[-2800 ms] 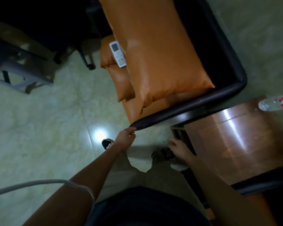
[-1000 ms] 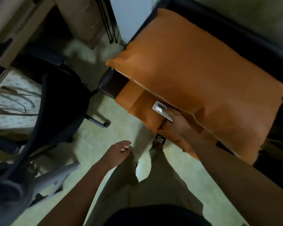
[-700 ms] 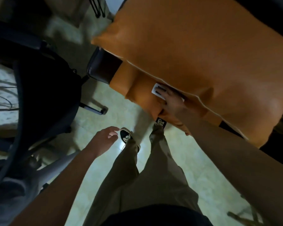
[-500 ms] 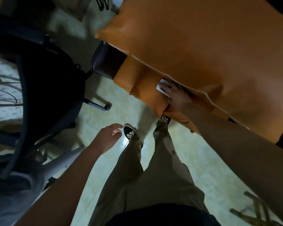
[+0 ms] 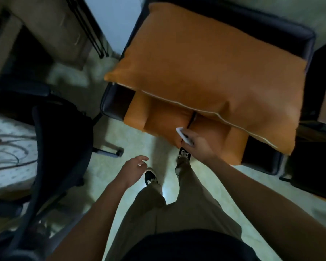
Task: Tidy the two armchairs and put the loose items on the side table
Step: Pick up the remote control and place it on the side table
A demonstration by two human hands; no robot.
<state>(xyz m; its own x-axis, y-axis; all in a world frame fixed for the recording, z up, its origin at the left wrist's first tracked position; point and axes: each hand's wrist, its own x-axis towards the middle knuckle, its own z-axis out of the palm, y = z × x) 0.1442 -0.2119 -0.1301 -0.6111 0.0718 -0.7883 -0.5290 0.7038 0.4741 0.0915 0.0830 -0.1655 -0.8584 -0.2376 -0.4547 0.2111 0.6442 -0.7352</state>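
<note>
Since half a second ago the right hand (image 5: pixel 199 147) has drawn back from under the big cushion and now holds the white remote (image 5: pixel 183 135) clear of the seat, out over its front edge.

At far left lies a patterned surface with loose cables (image 5: pixel 6 147), and beside it stands a dark office chair (image 5: pixel 60 140) on castors. The left hand (image 5: pixel 134 170) hangs over the pale tiled floor (image 5: pixel 120 132), fingers spread loosely and grasping nothing. Below it are the person's two dark shoes and khaki trousers.

Right of centre, the right hand is clenched around the lower part of the remote, whose upper end sticks out past the thumb, tilted to the upper left. Behind it sits the armchair (image 5: pixel 290 29), black-framed, with an orange seat cushion (image 5: pixel 158 117). A large orange back cushion (image 5: pixel 215 68) lies flat across the seat, overhanging it at both sides. At far right, a dark piece of furniture is only partly visible in shadow.
</note>
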